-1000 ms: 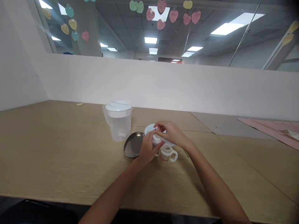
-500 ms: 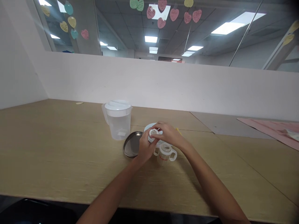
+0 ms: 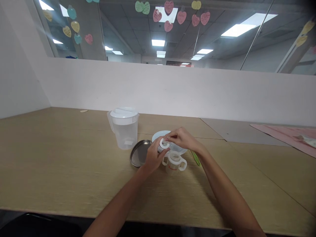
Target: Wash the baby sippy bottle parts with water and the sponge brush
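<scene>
My left hand (image 3: 154, 156) grips a small round white plastic cap (image 3: 163, 144) with a central opening, and my right hand (image 3: 184, 138) pinches its upper side with the fingertips. Both hands hover over a pale blue-white plate (image 3: 158, 135), partly hidden behind them. A clear two-handled cup (image 3: 174, 164) with red lettering stands just below the cap, uncapped, next to my left hand. To the left lie a round steel lid (image 3: 138, 153) and a clear plastic jug (image 3: 122, 132) with a white lid.
A thin green utensil (image 3: 196, 158) lies right of the plate on the wooden table (image 3: 74, 158). A white wall runs behind the table. Farther right lie a grey sheet (image 3: 237, 132) and a pink mat (image 3: 283, 135).
Both hands have turned the white cap, and its open face now tilts up and to the right. More of the green utensil shows right of the plate. The cup, lid and jug stay put.
</scene>
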Available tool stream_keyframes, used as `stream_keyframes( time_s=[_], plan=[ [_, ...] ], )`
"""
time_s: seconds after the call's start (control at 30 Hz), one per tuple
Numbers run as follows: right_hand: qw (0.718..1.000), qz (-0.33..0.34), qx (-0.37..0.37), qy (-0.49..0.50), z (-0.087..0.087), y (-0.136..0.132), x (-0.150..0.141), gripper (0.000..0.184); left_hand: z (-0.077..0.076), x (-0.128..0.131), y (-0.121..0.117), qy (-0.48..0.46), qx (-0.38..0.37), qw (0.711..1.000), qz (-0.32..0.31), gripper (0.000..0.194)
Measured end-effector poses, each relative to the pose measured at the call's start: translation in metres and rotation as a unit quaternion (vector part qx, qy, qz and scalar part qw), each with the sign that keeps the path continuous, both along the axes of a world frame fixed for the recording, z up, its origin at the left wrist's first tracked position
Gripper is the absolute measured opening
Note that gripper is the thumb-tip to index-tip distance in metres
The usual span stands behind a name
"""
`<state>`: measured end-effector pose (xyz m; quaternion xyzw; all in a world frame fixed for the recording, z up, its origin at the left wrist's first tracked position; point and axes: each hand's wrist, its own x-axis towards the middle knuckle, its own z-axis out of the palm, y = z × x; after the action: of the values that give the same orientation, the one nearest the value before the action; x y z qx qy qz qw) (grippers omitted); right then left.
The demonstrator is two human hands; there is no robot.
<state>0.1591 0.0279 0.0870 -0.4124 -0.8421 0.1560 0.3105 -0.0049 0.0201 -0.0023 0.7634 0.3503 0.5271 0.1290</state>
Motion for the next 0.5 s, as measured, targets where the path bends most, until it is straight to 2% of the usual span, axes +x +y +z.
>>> stream_keyframes(
  time_s=[0.13, 0.23, 0.37, 0.43, 0.5],
  plan=[
    [0.996, 0.036, -0.07, 0.052, 0.005, 0.001, 0.01, 0.032, -0.003, 0.0, 0.001, 0.021, -0.001, 1.0, 0.001, 0.044],
    [0.994, 0.013, -0.098, 0.056, 0.005, 0.006, 0.019, 0.034, -0.01, -0.001, 0.009, 0.015, -0.014, 0.999, 0.03, 0.048],
    [0.992, -0.098, -0.055, -0.062, -0.006, 0.019, 0.027, 0.029, -0.021, -0.004, 0.025, 0.029, -0.032, 0.995, 0.094, 0.045],
    [0.974, -0.152, -0.04, -0.16, -0.015, 0.028, 0.03, 0.021, -0.025, -0.005, 0.03, 0.072, -0.027, 0.991, 0.113, 0.039],
    [0.953, -0.175, -0.052, -0.242, -0.026, 0.037, 0.03, 0.016, -0.026, -0.006, 0.032, 0.111, -0.027, 0.985, 0.131, 0.036]
  ],
)
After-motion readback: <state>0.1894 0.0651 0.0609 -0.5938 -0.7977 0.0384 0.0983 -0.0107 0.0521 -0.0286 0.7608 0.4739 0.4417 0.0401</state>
